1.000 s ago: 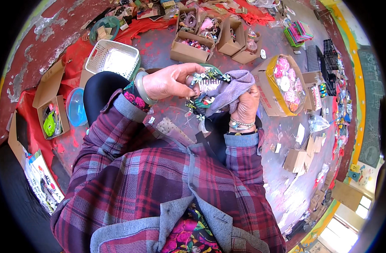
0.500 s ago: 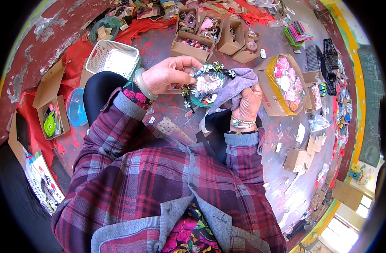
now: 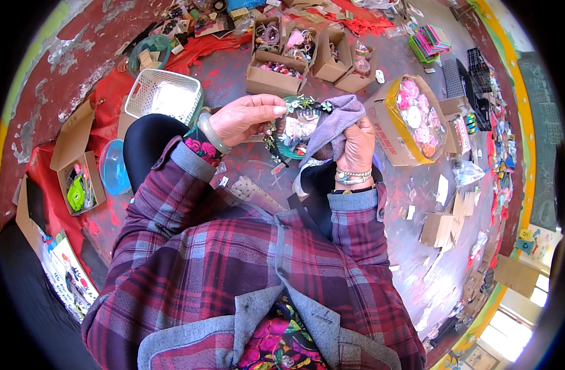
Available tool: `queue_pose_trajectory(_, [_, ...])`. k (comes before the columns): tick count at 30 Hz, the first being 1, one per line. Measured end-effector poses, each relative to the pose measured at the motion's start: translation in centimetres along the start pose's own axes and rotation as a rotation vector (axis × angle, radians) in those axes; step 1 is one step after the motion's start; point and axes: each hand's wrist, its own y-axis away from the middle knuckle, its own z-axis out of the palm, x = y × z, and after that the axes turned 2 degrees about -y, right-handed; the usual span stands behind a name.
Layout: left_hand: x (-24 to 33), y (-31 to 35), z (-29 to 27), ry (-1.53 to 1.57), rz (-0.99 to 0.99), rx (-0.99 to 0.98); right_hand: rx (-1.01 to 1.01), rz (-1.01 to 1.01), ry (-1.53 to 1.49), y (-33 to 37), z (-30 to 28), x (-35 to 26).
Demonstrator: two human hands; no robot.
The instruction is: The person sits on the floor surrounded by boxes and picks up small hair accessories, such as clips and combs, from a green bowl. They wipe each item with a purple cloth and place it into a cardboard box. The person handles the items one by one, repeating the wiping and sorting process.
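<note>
A dark curved band set with small pale flowers (image 3: pixel 308 103), which looks like a headband, is held up in front of me. My left hand (image 3: pixel 248 118) pinches it between thumb and fingers at its left bend. One end with flowers hangs below those fingertips. My right hand (image 3: pixel 357 149) is closed around a greyish-purple cloth (image 3: pixel 335 123), which covers the right part of the headband. Whether the fingers grip the band through the cloth is hidden. Behind the headband stands a round green basin (image 3: pixel 290 152) with white and coloured small items inside.
Open cardboard boxes of trinkets (image 3: pixel 276 74) stand ahead. A carton of pink items with yellow tape (image 3: pixel 381 132) is close on the right. At left are a white plastic basket (image 3: pixel 137 102), a blue basin (image 3: pixel 114 168) and a box holding something green (image 3: pixel 79 192). Scraps litter the floor.
My left fingers, more spread before, are now pinched together on the headband. Both hands have moved slightly, and the cloth has shifted a little to the left. The view has also shifted slightly.
</note>
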Motion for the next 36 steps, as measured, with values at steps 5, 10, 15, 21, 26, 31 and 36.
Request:
queue_pose_trajectory(5, [-0.4,-0.3,0.4,-0.027,-0.029,0.023,-0.021,0.046,0.024,-0.2,-0.6,0.6])
queue_pose_trajectory(10, [-0.1,-0.4,-0.8,0.127,0.098,0.024,0.08,0.008,-0.141,-0.7,-0.9,0.1])
queue_pose_trajectory(15, [0.9,-0.4,-1.2,0.295,0.33,0.075,0.072,-0.009,-0.145,-0.7,-1.1,-0.2])
queue_pose_trajectory(21, [0.8,-0.3,-0.9,0.354,0.442,0.082,-0.039,0.01,-0.166,-0.8,-1.2,0.3])
queue_pose_trajectory(26, [0.4,-0.3,0.5,0.364,0.418,0.083,-0.094,0.008,-0.145,-0.7,-0.3,0.9])
queue_pose_trajectory(31, [-0.1,-0.8,2.7,0.413,0.375,0.114,-0.156,0.063,-0.171,0.2,2.6,1.8])
queue_pose_trajectory(36, [-2.0,-1.6,4.1,0.313,0.308,0.138,-0.181,-0.004,-0.192,-0.5,2.3,3.0])
